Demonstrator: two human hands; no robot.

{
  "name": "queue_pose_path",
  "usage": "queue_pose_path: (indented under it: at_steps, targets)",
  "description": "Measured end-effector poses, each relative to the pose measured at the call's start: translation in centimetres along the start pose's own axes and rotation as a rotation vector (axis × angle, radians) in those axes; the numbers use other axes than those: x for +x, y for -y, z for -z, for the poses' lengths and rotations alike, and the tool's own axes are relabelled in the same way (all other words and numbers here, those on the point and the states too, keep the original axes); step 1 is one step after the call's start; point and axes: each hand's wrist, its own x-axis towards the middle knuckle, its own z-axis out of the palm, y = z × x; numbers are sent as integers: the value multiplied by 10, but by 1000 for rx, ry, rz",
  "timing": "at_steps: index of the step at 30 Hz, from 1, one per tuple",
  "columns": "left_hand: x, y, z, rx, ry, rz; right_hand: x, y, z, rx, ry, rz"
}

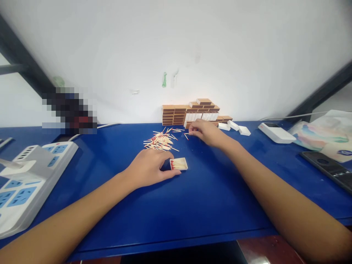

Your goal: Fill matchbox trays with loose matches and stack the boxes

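My left hand (pixel 150 167) grips a small white matchbox tray (pixel 186 168) at its left end, thumb on the near side and fingers on the far side. Red-tipped matches (pixel 178 163) lie inside it, heads to the left. Farther back, my right hand (pixel 205 131) is closed, its fingertips low over the table in front of the stacked matchboxes (pixel 174 114). Whatever is between those fingertips is too small to make out. A couple of loose matches (pixel 186 136) lie just left of them. Beyond my left hand spreads a heap of loose matches (pixel 160 140).
White tray pieces (pixel 233 125) lie right of the stack, before a white device (pixel 276 132). A dark phone (pixel 327 167) and a plastic bag (pixel 324 130) sit at the right. A power strip (pixel 35 187) occupies the left of the blue table (pixel 176 216). A wall stands behind.
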Motion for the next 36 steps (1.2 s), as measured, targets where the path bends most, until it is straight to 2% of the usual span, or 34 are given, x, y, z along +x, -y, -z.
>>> queue_pose_path:
  at_steps: [4, 11, 21, 25, 30, 33, 36]
  targets:
    - [0, 1, 0, 9, -26, -9, 1, -11, -9, 56, 76, 67]
    - [0, 4, -1, 5, -46, -19, -1, -7, -10, 53, 101, 79]
    - [0, 5, -1, 15, -44, -13, -3, 5, -5, -40, 171, -87]
    - [1, 7, 0, 64, -59, 52, -10, 24, 3, -15, 174, -111]
    - [2, 9, -1, 78, -72, 142, -26, 66, 14, 62, 224, -7]
    - [2, 8, -1, 50, -64, 150, -33, 90, 13, 62, 281, 29]
    - [2, 8, -1, 33, -65, 144, -35, 104, 9, 22, 309, 42]
